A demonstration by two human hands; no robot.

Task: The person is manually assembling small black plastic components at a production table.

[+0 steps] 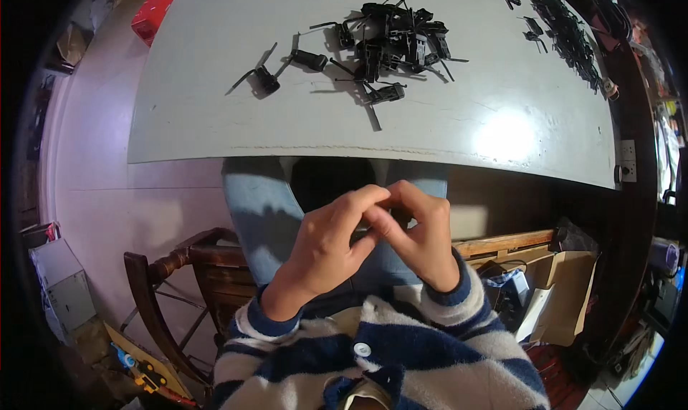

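**Both hands joined over the lap, black parts waiting on the counter**

The left hand [326, 249] and the right hand [419, 234] meet in front of the chest, just near of the counter [215, 123] edge and above the blue-jeaned knees. Their fingers [358, 199] are curled inward and pressed together, fingertips touching; they seem to pinch a small dark piece [365, 232] between them, though it is almost wholly hidden, so what it is cannot be told.

On the pale counter, far from the hands, lies a heap of black plastic parts [394, 41], tangled with thin strips. To its left sit two loose black parts [266, 79], apart from the heap, and one more [387, 93] lies just near of it. A second spread of thin black pieces [566, 34] runs along the far right edge. A red box [154, 12] stands at the far left corner.

A wooden chair [154, 281] shows at the near left, an open cardboard box [559, 281] at the near right. The sleeves are striped blue and cream.
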